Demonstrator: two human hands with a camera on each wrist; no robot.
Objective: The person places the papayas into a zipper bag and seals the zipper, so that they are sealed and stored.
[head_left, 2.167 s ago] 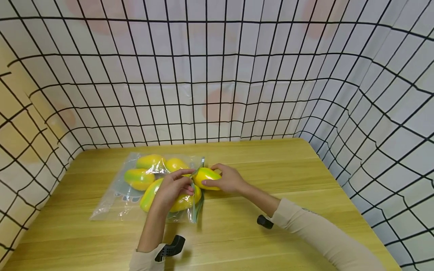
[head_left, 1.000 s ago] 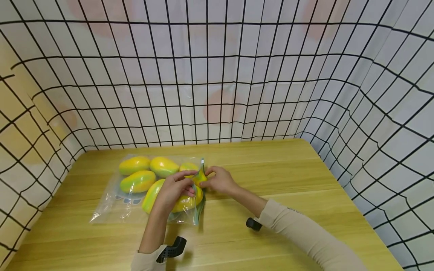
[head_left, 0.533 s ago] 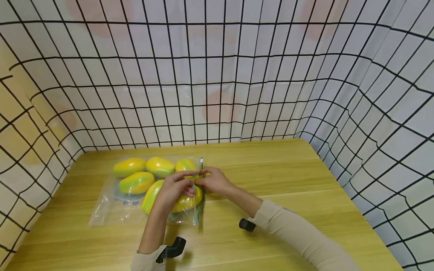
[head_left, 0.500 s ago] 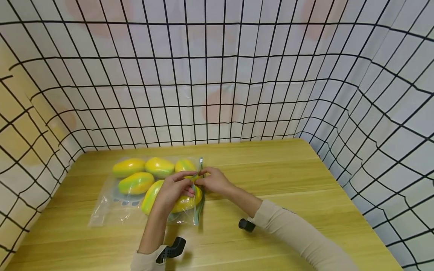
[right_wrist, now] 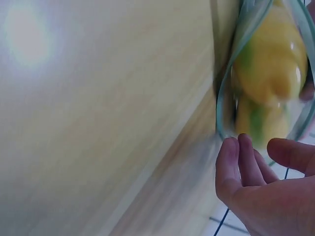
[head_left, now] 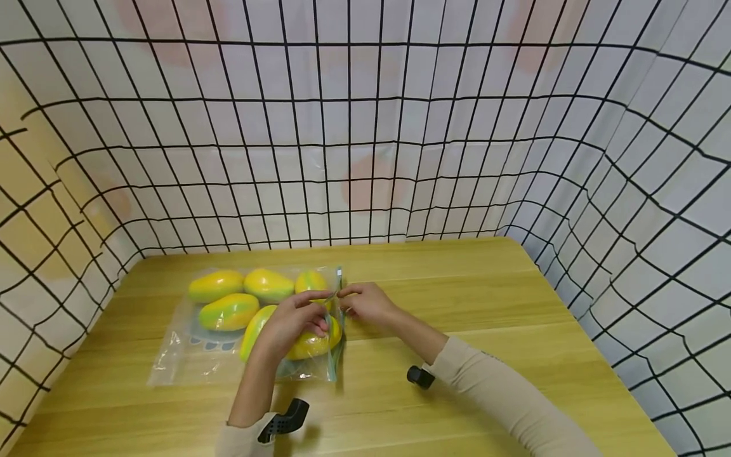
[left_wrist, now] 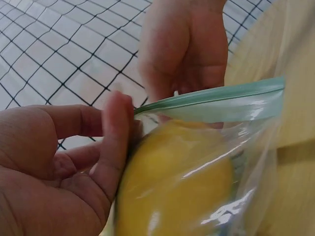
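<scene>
A clear zip bag (head_left: 188, 355) with a green zip edge lies on the table with several yellow-green mangoes (head_left: 228, 311) inside. My left hand (head_left: 294, 324) lies over the right part of the bag and pinches its upper layer at the mouth. In the left wrist view, a mango (left_wrist: 177, 172) sits under the plastic close to the left fingers (left_wrist: 117, 118). At the bag's mouth, my right hand (head_left: 368, 303) holds nothing, its thumb and fingers apart. The right wrist view shows the mouth gaping, with mangoes (right_wrist: 270, 59) just within.
The wooden table (head_left: 457, 285) extends right and in front of the bag. A black wire grid (head_left: 365, 143) backed by pale cloth encloses the back and sides. Black wrist cameras (head_left: 285, 420) stick out from both beige sleeves (head_left: 502, 393).
The right hand pushed a mango through the mouth into the bag, let it go and drew back slightly. Mangoes inside shifted left. The left hand stayed at the bag's edge.
</scene>
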